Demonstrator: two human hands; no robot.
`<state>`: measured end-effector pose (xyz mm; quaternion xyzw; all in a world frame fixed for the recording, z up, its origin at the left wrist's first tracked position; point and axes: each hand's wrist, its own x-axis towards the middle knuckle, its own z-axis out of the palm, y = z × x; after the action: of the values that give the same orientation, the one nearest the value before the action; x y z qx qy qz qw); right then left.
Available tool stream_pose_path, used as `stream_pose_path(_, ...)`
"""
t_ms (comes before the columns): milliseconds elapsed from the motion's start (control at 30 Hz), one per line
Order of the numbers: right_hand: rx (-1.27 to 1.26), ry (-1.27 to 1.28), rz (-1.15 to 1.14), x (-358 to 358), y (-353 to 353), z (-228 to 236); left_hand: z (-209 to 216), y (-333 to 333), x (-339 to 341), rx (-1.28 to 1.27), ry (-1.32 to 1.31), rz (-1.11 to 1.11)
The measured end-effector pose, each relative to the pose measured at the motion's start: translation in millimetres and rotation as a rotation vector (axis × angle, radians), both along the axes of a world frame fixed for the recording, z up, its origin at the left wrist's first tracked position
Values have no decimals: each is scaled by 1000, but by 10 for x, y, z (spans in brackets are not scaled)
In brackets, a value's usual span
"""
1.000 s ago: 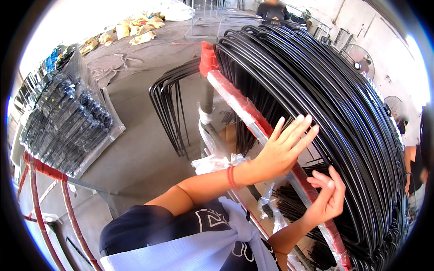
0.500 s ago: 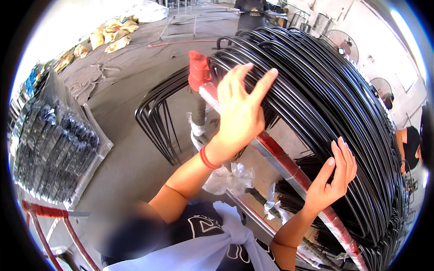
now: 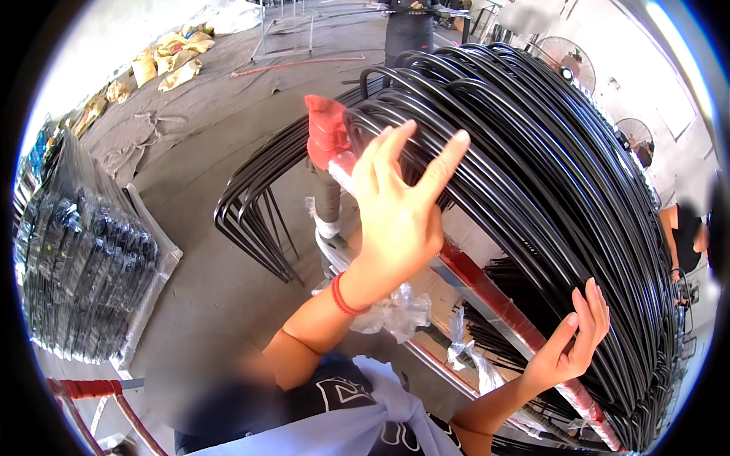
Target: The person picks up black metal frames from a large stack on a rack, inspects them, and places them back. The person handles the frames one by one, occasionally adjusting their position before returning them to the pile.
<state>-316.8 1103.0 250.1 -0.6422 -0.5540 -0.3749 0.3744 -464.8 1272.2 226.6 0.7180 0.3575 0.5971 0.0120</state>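
You wear a dark navy, nearly black shirt, its short sleeve leaving your left forearm bare; near the shoulder it blurs. White outline print marks the shirt's front. Over it runs a pale lavender-blue cloth, gathered into a thick knot with a loose end spreading above. Behind your left hand, a red bracelet rings the wrist. Your right hand and its wrist are bare.

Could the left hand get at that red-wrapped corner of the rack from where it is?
Probably yes: the left hand, spread by the black rods, is near the red-wrapped corner, and nothing visible blocks the way between them.
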Motion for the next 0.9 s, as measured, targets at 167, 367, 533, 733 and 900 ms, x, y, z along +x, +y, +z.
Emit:
stream_pose_path(167,4,8,-12,-18,-9,5,-12,210,-61,1,-33,40)
stream_pose_path(367,34,57,30,-43,22,49,3,75,-160,128,-315,-223)
stream_pose_path(533,67,89,103,-3,16,33,33,-179,-50,-216,-451,-675)
stream_pose_path(733,66,68,165,109,-19,-14,95,-334,173,137,-113,-583)
stream_pose_path(900,212,330,423,58,-167,-189,-160,-624,350,16,-207,-616)
